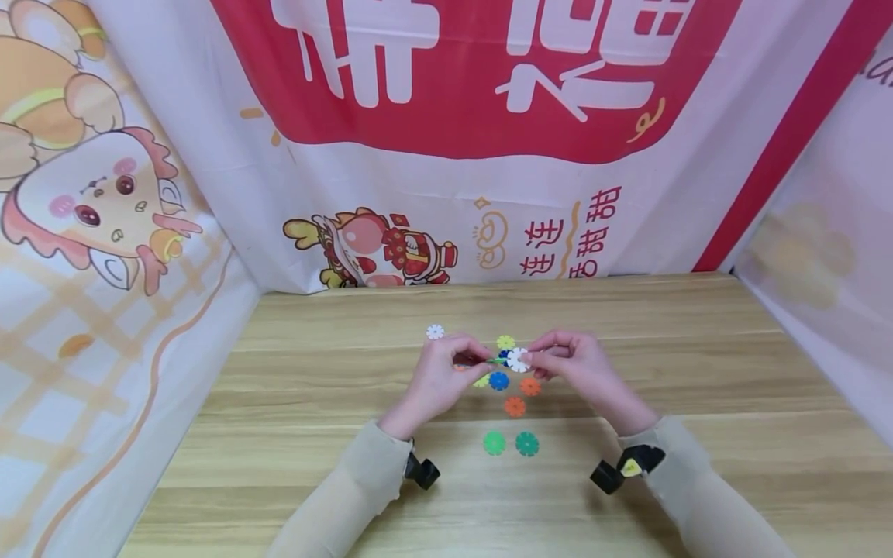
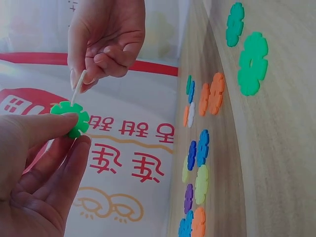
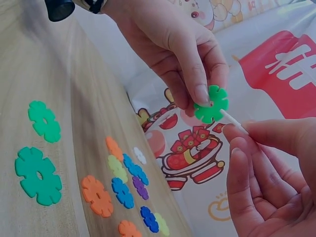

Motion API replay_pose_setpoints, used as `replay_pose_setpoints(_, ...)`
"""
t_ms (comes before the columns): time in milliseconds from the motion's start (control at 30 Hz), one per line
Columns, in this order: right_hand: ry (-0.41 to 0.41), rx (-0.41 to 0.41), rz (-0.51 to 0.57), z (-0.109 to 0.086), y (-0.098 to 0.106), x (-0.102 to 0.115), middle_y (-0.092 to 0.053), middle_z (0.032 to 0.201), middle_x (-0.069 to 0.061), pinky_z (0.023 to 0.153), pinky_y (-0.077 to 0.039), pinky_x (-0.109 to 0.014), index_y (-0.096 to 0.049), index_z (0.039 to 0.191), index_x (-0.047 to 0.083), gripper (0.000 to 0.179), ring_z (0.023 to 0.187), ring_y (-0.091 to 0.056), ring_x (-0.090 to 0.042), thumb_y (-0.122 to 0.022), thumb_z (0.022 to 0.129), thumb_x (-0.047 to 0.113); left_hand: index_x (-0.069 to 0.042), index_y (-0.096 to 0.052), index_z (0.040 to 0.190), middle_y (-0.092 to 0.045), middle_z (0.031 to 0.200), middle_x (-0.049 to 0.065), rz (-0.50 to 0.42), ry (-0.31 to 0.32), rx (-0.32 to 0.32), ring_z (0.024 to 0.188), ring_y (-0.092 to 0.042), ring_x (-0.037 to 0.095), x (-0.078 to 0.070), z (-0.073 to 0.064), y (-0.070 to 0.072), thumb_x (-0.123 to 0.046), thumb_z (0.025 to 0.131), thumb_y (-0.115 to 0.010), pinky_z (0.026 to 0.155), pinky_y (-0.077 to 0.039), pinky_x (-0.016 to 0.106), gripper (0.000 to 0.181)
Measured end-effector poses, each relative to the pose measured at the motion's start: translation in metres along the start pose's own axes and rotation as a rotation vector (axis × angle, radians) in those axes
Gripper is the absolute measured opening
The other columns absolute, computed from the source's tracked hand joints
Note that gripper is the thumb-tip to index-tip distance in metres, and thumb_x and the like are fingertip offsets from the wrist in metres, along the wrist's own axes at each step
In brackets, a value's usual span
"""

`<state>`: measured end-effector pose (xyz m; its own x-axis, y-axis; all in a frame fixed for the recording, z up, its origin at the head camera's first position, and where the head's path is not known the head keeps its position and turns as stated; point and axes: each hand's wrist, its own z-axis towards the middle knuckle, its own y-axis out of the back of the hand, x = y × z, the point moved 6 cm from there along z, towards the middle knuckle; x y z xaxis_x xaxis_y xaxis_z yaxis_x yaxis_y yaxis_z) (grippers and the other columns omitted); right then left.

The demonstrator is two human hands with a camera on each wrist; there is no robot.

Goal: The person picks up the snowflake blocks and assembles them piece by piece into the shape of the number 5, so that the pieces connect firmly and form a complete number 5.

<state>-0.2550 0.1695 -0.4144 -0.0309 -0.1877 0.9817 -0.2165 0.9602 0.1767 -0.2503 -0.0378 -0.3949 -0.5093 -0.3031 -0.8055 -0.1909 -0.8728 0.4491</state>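
Observation:
My left hand pinches a green notched plastic disc between thumb and fingers, above the table. Facing it, my right hand pinches a white notched disc by its edge. In both wrist views the white disc appears edge-on, at an angle to the green one. Their rims meet at the green disc's edge; how deep the notches engage cannot be told. Fingertips hide part of both discs.
Loose notched discs lie on the wooden table below the hands: two green, several orange, blue, yellow, purple and white. A printed cloth hangs behind the table.

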Motion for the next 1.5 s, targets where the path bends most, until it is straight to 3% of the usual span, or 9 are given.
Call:
replay_pose_setpoints(167,-0.003,0.008,-0.024,-0.001,-0.002,0.0,-0.074,0.092,-0.013,0.08,-0.06,-0.039,-0.07,0.106,-0.001,0.03,0.08,-0.07,-0.026,-0.079,0.092,0.023,-0.008,-0.076,0.099,-0.073,0.102,0.002,0.014,0.0,0.025,0.086,-0.068,0.008,0.0,-0.001,-0.001,-0.001,0.087,-0.08,0.078,-0.058,0.026,0.015)
replay_pose_setpoints(333,-0.022,0.015,-0.039,-0.001,-0.004,-0.003,-0.074,0.094,-0.012,0.081,-0.06,-0.04,-0.07,0.107,0.0,0.029,0.083,-0.07,-0.027,-0.079,0.092,0.024,-0.009,-0.076,0.097,-0.074,0.103,0.008,0.01,-0.017,0.052,0.086,-0.068,0.008,-0.001,-0.003,-0.003,0.002,0.087,-0.079,0.078,-0.058,0.025,0.015)
replay_pose_setpoints(600,-0.016,0.0,-0.034,-0.004,-0.006,0.0,-0.074,0.094,-0.012,0.084,-0.058,-0.051,-0.07,0.104,0.0,0.023,0.079,-0.07,-0.025,-0.079,0.092,0.018,-0.009,-0.077,0.092,-0.073,0.097,-0.001,-0.011,-0.037,0.056,0.086,-0.068,0.008,-0.003,-0.004,-0.007,0.005,0.086,-0.079,0.076,-0.059,0.026,0.015)
replay_pose_setpoints(867,-0.002,-0.007,-0.019,-0.005,-0.007,0.002,-0.074,0.092,-0.012,0.08,-0.06,-0.045,-0.07,0.105,0.0,0.022,0.078,-0.07,-0.024,-0.077,0.094,0.017,-0.012,-0.078,0.092,-0.073,0.096,-0.004,-0.019,-0.039,0.046,0.086,-0.068,0.007,-0.006,-0.005,-0.007,0.004,0.087,-0.079,0.076,-0.059,0.026,0.016)
replay_pose_setpoints(1000,-0.004,0.001,-0.02,-0.005,-0.007,0.0,-0.074,0.096,-0.012,0.082,-0.059,-0.041,-0.07,0.111,0.0,0.03,0.084,-0.07,-0.028,-0.077,0.094,0.024,-0.01,-0.077,0.094,-0.073,0.097,-0.003,-0.009,-0.038,0.038,0.084,-0.068,0.007,-0.005,-0.004,-0.006,0.001,0.087,-0.08,0.075,-0.059,0.026,0.013)
replay_pose_setpoints(1200,0.08,0.035,-0.09,-0.006,-0.006,0.002,-0.073,0.105,-0.01,0.086,-0.057,-0.035,-0.068,0.127,0.005,0.045,0.098,-0.068,-0.03,-0.081,0.091,0.028,-0.009,-0.077,0.097,-0.073,0.097,-0.002,-0.012,-0.023,0.01,0.081,-0.068,0.007,-0.005,-0.003,-0.001,0.0,0.086,-0.081,0.073,-0.059,0.026,0.015)
replay_pose_setpoints(1367,0.169,0.08,-0.128,-0.006,-0.01,0.005,-0.071,0.107,-0.01,0.083,-0.058,-0.031,-0.069,0.125,0.003,0.047,0.097,-0.068,-0.027,-0.086,0.085,0.02,-0.008,-0.076,0.098,-0.073,0.099,-0.002,-0.015,-0.022,0.017,0.082,-0.068,0.008,-0.004,-0.004,0.001,0.0,0.086,-0.081,0.074,-0.059,0.027,0.016)
replay_pose_setpoints(1500,0.195,0.101,-0.146,-0.006,-0.014,0.004,-0.072,0.106,-0.009,0.081,-0.058,-0.031,-0.072,0.12,0.004,0.042,0.094,-0.067,-0.027,-0.088,0.083,0.018,-0.006,-0.075,0.1,-0.072,0.099,-0.002,-0.023,-0.015,0.031,0.083,-0.068,0.008,-0.003,-0.004,0.001,0.0,0.086,-0.081,0.074,-0.059,0.027,0.016)
